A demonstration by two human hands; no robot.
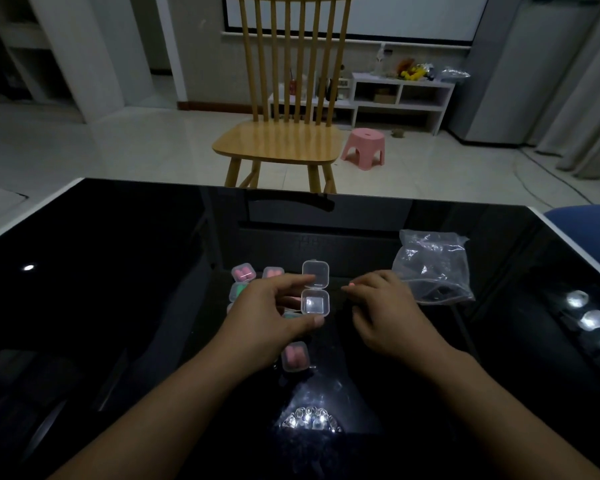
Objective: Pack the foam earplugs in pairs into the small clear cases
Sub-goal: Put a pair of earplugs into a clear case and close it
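Observation:
A small clear case (315,301) lies open and empty on the black table, its lid (315,273) flipped back. My left hand (272,313) grips this case between thumb and forefinger. My right hand (383,311) hovers just right of it with a small pink earplug (351,285) pinched at the fingertips. Shut cases holding pink earplugs sit at the back left (243,273) and beside it (273,272); another pink-filled case (294,356) lies near my left wrist. A case with green earplugs (238,292) is partly hidden by my left hand.
A crumpled clear plastic bag (432,266) lies to the right of my hands. The glossy black table (118,289) reflects ceiling lights. Beyond its far edge stand a wooden chair (284,98) and a pink stool (363,147).

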